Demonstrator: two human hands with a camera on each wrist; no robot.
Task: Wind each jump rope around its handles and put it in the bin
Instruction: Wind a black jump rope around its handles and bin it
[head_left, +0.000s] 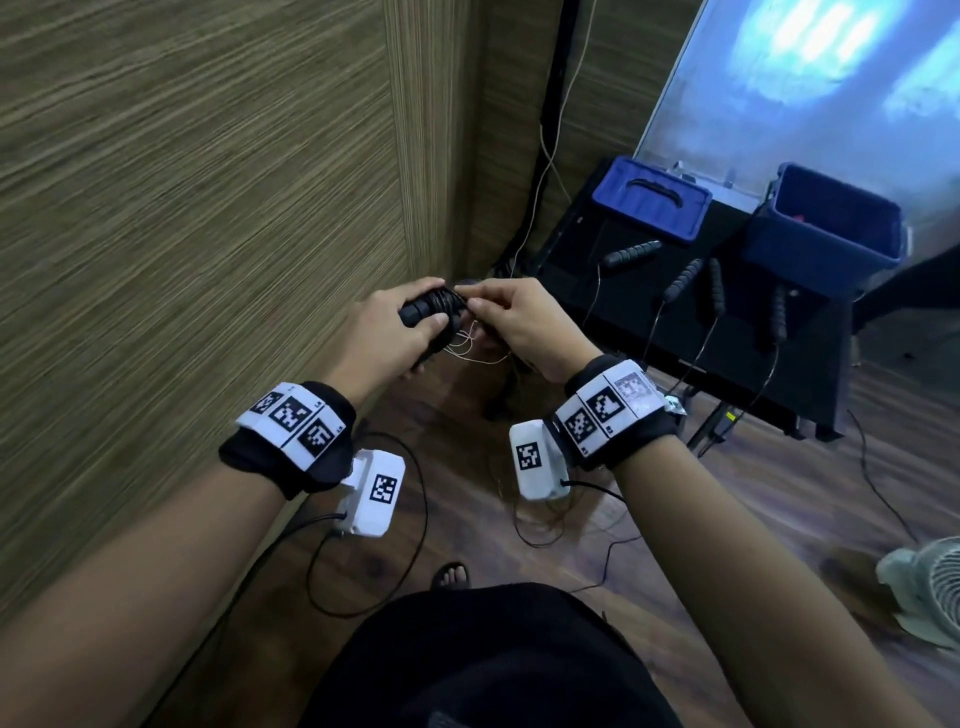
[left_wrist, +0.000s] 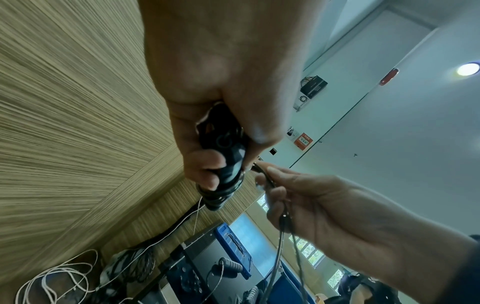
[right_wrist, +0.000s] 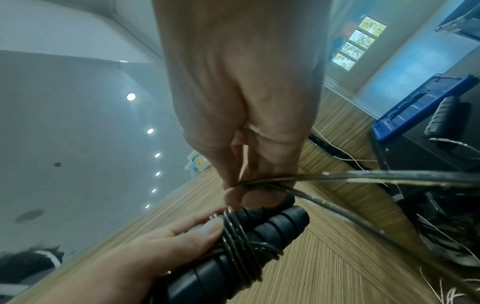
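My left hand (head_left: 402, 325) grips a pair of black ribbed jump-rope handles (head_left: 431, 306) held side by side, with several turns of thin black rope round them (right_wrist: 239, 242). My right hand (head_left: 511, 317) pinches the loose rope (right_wrist: 337, 176) just beside the handles (left_wrist: 226, 164). The rest of that rope trails down out of view. The open blue bin (head_left: 826, 228) stands on the black table (head_left: 649, 332) at the right. More black handles (head_left: 631, 253) (head_left: 717, 286) lie on the table with their ropes hanging over its front edge.
A blue lid (head_left: 652, 200) lies on the table left of the bin. A striped wood wall (head_left: 208, 208) fills the left. Thin white and black cables (head_left: 363, 519) lie on the wooden floor. A white fan (head_left: 930, 587) sits at the lower right.
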